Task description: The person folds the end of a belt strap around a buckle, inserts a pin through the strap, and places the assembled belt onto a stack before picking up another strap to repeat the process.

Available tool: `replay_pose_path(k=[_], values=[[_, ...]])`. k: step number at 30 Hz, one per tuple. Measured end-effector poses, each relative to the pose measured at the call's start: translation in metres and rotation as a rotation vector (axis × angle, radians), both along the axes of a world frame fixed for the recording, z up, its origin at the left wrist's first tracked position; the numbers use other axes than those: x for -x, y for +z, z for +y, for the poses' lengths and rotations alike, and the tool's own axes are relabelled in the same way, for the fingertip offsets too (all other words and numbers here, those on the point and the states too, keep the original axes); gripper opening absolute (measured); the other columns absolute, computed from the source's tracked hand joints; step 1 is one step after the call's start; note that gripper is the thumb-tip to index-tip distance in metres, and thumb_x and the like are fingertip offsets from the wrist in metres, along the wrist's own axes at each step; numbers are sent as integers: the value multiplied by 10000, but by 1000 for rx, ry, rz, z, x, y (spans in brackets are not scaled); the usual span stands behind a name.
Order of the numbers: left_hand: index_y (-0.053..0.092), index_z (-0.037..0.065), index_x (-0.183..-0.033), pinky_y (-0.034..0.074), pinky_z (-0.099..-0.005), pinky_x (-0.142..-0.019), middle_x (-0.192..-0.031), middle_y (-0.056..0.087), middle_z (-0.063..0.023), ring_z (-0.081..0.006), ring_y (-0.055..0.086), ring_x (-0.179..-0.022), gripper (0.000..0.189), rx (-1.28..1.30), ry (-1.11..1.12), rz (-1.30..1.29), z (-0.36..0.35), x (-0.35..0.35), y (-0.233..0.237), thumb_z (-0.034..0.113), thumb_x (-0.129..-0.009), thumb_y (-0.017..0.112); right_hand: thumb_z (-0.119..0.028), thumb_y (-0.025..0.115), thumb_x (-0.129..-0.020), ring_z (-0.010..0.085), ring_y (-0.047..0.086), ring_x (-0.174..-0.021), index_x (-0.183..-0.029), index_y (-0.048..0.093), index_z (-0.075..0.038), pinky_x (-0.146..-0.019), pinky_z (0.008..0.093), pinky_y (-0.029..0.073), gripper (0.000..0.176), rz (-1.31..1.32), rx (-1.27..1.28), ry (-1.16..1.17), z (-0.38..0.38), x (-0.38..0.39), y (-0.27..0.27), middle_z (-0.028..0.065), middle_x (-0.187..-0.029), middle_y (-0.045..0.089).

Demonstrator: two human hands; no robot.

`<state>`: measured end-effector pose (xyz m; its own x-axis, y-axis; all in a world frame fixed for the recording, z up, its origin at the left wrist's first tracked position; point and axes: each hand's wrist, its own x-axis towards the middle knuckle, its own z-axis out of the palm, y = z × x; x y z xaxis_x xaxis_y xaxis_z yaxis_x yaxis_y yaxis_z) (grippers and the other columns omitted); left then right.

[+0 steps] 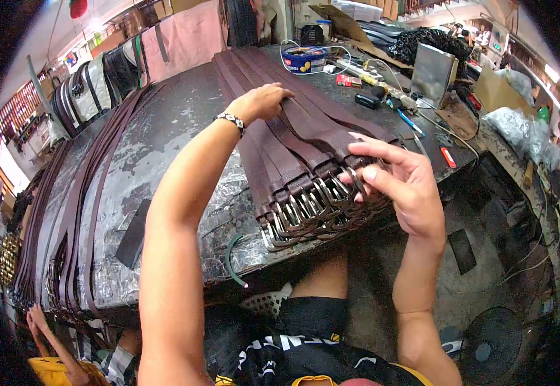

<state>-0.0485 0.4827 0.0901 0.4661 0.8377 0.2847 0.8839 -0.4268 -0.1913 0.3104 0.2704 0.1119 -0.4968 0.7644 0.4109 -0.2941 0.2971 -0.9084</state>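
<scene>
The dark brown belts (318,116) lay fanned along the desk (180,96), their metal buckles (302,209) bunched at its near edge, presumably for easy reach. The right hand (408,185) pinched an end buckle (357,181); the left hand (266,101) curled over the belts, seemingly steadying them, its grip unclear.

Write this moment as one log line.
left hand: on brown straps | right hand: touching a buckle | other buckles: along near edge of table
</scene>
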Motion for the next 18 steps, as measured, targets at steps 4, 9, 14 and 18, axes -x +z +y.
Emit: replay_pose_path(k=[4,9,14,18], values=[[585,7,-1390,532,-453,-1052,-1387,632,-215,-374,615,-1284,460,15,-8,-2,-44,-15,13,17,-930,567,-5,657,-981,217,768,-999,-1297,675,85,-751,255,565,329,40,68,20,16,4,-2,149,-1170,744],[586,-19,-1359,532,-464,-1039,-1307,675,-234,-380,647,-1237,415,43,54,58,-45,1,9,33,-952,527,-7,603,-1006,283,758,-1058,-1308,645,132,-772,298,613,335,-11,-11,-23,-17,-2,8,290,-1506,520],[548,-15,-1394,527,-488,-1033,-1335,660,-250,-402,648,-1226,450,57,-68,9,-82,-20,6,19,-946,518,27,612,-966,310,765,-1032,-1288,655,141,-738,314,642,344,-27,-92,-71,-60,-24,15,347,-1537,473],[529,2,-1410,533,-479,-1020,-1292,683,-236,-387,657,-1219,463,54,-19,-8,-83,-26,1,29,-948,537,22,596,-984,310,761,-1053,-1317,636,137,-764,319,651,354,-117,-149,-78,-67,-16,2,339,-1558,452]])
